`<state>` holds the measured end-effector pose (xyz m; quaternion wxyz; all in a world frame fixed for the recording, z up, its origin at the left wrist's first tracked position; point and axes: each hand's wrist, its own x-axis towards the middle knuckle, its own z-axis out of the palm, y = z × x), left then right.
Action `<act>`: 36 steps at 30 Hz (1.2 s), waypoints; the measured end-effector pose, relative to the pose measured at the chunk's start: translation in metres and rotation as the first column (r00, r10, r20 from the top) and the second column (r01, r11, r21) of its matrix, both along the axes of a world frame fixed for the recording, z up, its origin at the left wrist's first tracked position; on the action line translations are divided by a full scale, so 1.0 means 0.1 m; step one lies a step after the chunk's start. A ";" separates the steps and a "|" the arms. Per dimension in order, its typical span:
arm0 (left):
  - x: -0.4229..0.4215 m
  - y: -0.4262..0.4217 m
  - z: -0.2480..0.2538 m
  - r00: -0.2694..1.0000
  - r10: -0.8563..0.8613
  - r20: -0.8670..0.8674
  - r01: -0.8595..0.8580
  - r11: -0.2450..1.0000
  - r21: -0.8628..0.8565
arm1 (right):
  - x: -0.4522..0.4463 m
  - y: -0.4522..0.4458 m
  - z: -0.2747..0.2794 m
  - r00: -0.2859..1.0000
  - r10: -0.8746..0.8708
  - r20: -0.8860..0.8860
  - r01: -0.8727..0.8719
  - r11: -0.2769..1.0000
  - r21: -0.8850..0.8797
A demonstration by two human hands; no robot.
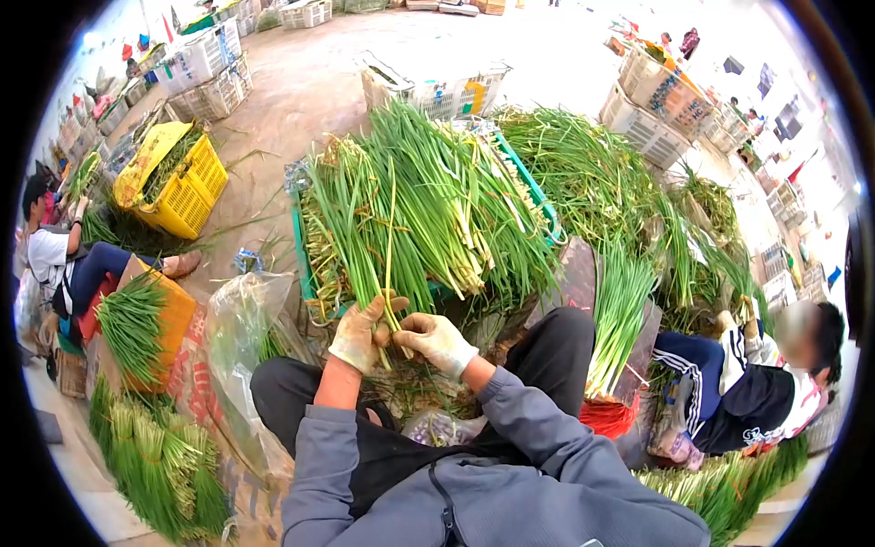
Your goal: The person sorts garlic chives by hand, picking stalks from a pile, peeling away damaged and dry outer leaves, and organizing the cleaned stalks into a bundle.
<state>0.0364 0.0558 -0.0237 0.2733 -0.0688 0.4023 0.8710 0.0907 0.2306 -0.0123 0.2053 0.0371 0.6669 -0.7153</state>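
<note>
Both of my hands wear pale work gloves and meet over my lap. My left hand (362, 334) is closed round the lower ends of a few long green stalks (389, 264), which point up and away from me. Close on its right, my right hand (436, 343) pinches at the base of the same stalks. Just beyond them a green crate (298, 246) carries a large heap of green stalks (415, 196), their pale ends turned several ways.
A bundle of stalks (620, 319) lies on a board by my right knee. A co-worker (756, 383) sits at the right, another (73, 246) at the left near a yellow crate (193, 190). Tied bundles (155, 456) lie at lower left. White crates (661, 100) stand behind.
</note>
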 end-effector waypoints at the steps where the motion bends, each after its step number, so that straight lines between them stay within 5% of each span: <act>1: 0.02 0.03 0.00 1.000 0.001 0.009 -0.001 1.000 0.000 | 0.02 0.00 -0.02 1.000 0.001 0.009 -0.001 1.000 0.000; 3: 0.04 0.07 0.03 0.990 -0.042 -0.136 -0.002 0.952 -0.306 | 0.04 0.00 -0.04 1.000 -0.028 -0.012 0.028 0.999 -0.017; 5: 0.03 0.04 0.08 0.990 -0.047 -0.135 0.002 0.950 -0.313 | 0.06 0.01 -0.14 0.998 -0.058 0.001 0.058 0.998 -0.017; 7: -0.01 0.01 0.20 0.981 0.098 -0.168 -0.172 0.841 -0.513 | 0.13 0.07 -0.15 0.997 -0.063 -0.049 0.068 0.991 0.117; 9: -0.08 -0.14 0.25 0.949 0.240 -0.206 -0.310 0.835 -0.454 | 0.29 0.21 -0.47 0.975 0.221 -0.006 -0.207 0.919 0.335; 10: -0.11 -0.21 0.30 0.921 0.287 -0.263 -0.379 0.814 -0.439 | 0.38 0.30 -0.96 0.736 0.635 -0.235 -0.260 0.585 0.768; 11: -0.14 -0.29 0.34 0.888 0.330 -0.319 -0.445 0.790 -0.422 | 0.48 0.39 -1.04 0.549 0.822 0.149 -0.505 0.185 0.843; 13: -0.21 -0.45 0.27 0.843 0.472 -0.258 -0.524 0.828 -0.197 | 0.23 0.53 -0.79 0.824 0.556 -0.111 -0.170 0.430 0.887; 15: -0.16 -0.46 0.20 0.828 0.473 -0.302 -0.529 0.837 -0.140 | -0.03 0.49 -0.13 0.926 0.086 -0.368 0.291 0.461 0.839; 16: -0.20 -0.43 0.09 0.844 0.463 -0.271 -0.508 0.852 -0.128 | -0.20 0.56 -0.18 0.878 0.054 -0.476 0.424 0.374 0.825; 17: -0.26 -0.39 -0.01 0.859 0.450 -0.244 -0.486 0.867 -0.112 | -0.37 0.59 -0.16 0.920 0.075 -0.385 0.358 0.239 0.903; 19: -0.26 -0.19 -0.01 0.866 0.447 -0.226 -0.485 0.861 -0.155 | -0.62 0.73 -0.35 0.935 0.116 -0.335 0.299 0.250 0.921; 21: -0.18 -0.06 0.10 0.919 0.322 -0.228 -0.378 0.883 -0.277 | -0.54 0.70 -0.26 0.922 -0.001 -0.388 0.345 0.457 0.820; 23: -0.11 -0.03 -0.08 0.964 0.200 -0.175 -0.240 0.939 -0.248 | -0.27 0.52 0.00 0.974 -0.135 -0.184 0.216 0.804 0.554; 25: -0.02 0.15 0.12 0.986 0.102 -0.135 -0.147 0.912 -0.383 | 0.04 0.29 0.11 0.976 -0.160 -0.148 0.203 0.913 0.355; 29: 0.02 0.31 -0.01 0.993 0.016 -0.115 -0.069 0.880 -0.471 | 0.19 0.14 -0.07 0.994 -0.109 -0.009 0.107 0.948 0.299; 32: 0.04 0.32 0.07 0.994 -0.009 -0.108 -0.053 0.829 -0.557 | 0.12 0.15 -0.14 0.949 -0.277 0.147 0.289 0.955 -0.063; 36: 0.09 0.30 0.12 0.990 0.086 -0.109 -0.130 0.846 -0.516 | 0.08 0.14 -0.19 0.927 -0.349 0.136 0.364 0.925 -0.113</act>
